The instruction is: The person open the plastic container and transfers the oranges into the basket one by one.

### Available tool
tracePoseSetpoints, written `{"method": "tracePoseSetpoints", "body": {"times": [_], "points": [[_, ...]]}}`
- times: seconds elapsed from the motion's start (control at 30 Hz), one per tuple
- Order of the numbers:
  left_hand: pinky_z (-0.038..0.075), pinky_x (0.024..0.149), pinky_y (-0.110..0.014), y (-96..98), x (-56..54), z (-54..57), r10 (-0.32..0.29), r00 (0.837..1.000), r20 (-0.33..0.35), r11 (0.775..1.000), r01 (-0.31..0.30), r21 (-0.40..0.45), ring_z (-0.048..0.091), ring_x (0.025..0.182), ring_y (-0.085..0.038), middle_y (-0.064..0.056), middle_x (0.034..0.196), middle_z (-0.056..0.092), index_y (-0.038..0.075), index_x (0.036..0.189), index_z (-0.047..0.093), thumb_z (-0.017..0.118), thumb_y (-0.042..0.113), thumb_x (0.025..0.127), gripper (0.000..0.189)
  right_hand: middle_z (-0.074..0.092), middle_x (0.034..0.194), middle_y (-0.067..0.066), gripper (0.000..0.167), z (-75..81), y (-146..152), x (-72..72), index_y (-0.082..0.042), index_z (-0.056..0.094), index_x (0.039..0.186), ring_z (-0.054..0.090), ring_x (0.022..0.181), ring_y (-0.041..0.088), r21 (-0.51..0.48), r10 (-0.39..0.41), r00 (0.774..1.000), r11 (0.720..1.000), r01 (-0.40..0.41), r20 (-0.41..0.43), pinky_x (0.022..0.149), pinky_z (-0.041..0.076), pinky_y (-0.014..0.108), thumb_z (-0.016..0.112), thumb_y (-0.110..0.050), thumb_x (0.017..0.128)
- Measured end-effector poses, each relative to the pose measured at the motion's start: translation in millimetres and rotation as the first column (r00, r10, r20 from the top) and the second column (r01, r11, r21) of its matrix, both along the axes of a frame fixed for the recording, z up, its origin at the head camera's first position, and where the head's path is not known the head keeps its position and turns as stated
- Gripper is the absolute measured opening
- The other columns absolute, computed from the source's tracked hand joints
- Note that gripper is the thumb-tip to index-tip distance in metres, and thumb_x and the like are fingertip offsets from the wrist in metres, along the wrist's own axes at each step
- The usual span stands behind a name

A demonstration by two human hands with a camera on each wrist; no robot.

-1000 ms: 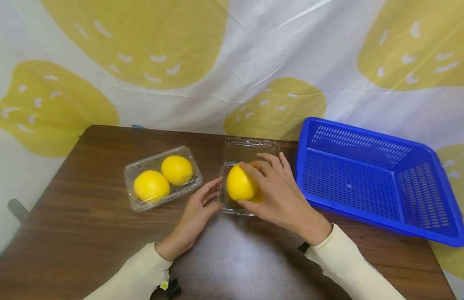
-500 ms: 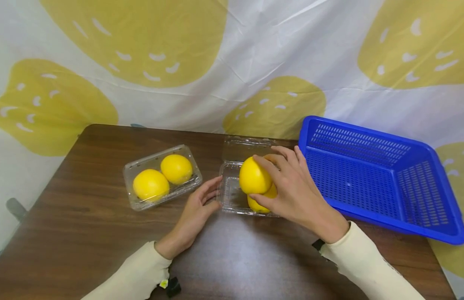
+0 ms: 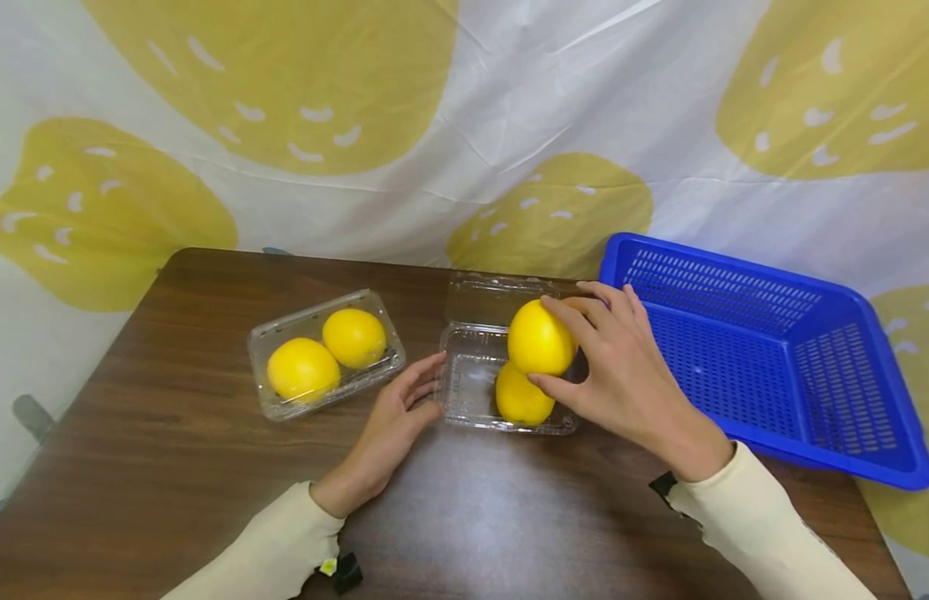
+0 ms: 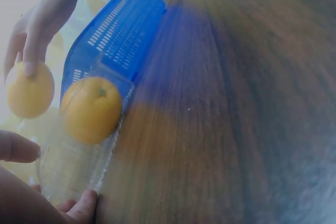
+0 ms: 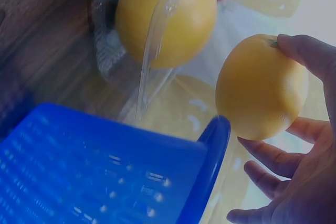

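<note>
My right hand [image 3: 625, 375] holds a yellow-orange orange [image 3: 541, 337] between thumb and fingertips, up above the right part of an opened clear plastic clamshell box [image 3: 467, 387]. A second orange [image 3: 524, 396] sits inside that box, towards its right side; the right wrist view shows this orange [image 5: 168, 19] behind the clear plastic. At the box's left end rests my left hand [image 3: 385, 437], its fingers loosely extended and touching the wall. In the left wrist view the held orange [image 4: 30, 90] hangs apart from the boxed one [image 4: 92, 110], whose green stem end shows.
Left of the hands, another clear box [image 3: 265, 404], closed, contains two oranges [image 3: 302, 369]. A blue perforated basket [image 3: 696, 371] stands on the right, close to my right hand. Behind the brown table [image 3: 172, 467] hangs a white cloth [image 3: 509, 100] with yellow prints.
My right hand has lifted the orange and carried it rightwards over the box, uncovering the orange that stays inside. The left hand has kept its place at the box's end.
</note>
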State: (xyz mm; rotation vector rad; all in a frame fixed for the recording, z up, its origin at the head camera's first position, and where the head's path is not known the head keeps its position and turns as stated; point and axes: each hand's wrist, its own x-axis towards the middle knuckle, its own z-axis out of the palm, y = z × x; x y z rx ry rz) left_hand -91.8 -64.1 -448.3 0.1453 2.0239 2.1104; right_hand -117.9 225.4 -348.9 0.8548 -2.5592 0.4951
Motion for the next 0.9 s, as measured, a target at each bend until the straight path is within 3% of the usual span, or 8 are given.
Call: {"method": "tracePoseSetpoints", "body": {"times": [0.47,0.7,0.9], "points": [[0.044,0.121,-0.050,-0.3,-0.3,0.3,0.001,1.000,-0.001,1.000,-0.001,-0.003,0.053,0.147,-0.042,-0.024,0.160,0.054,0.001,0.163,0.050,0.062,-0.007,0.094,0.070,0.072,0.128,0.025,0.084,10.5,21.2,-4.6,-0.005,0.066,0.148,0.049,0.143,0.050,-0.025,-0.037,0.999,0.999,0.037,-0.003,0.124,0.021,0.083,0.100,-0.032,0.076],[0.044,0.122,-0.051,-0.2,-0.2,0.7,-0.001,1.000,-0.003,1.000,0.001,-0.004,0.053,0.146,-0.042,-0.025,0.159,0.055,0.001,0.162,0.050,0.061,-0.007,0.094,0.070,0.073,0.127,0.024,0.083,11.8,33.4,-8.0,-0.001,0.067,0.145,0.050,0.140,0.051,-0.040,-0.044,0.999,0.998,0.044,-0.007,0.115,0.034,0.076,0.101,-0.031,0.075],[0.044,0.121,-0.050,-0.7,-0.2,0.4,-0.004,1.000,0.003,1.000,0.004,0.002,0.053,0.146,-0.042,-0.025,0.159,0.055,0.001,0.163,0.049,0.061,-0.008,0.095,0.070,0.072,0.134,0.024,0.082,13.3,44.7,-10.1,-0.001,0.067,0.145,0.050,0.140,0.050,-0.053,-0.085,0.996,0.995,0.087,0.038,0.114,0.036,0.076,0.102,-0.028,0.075]]}}
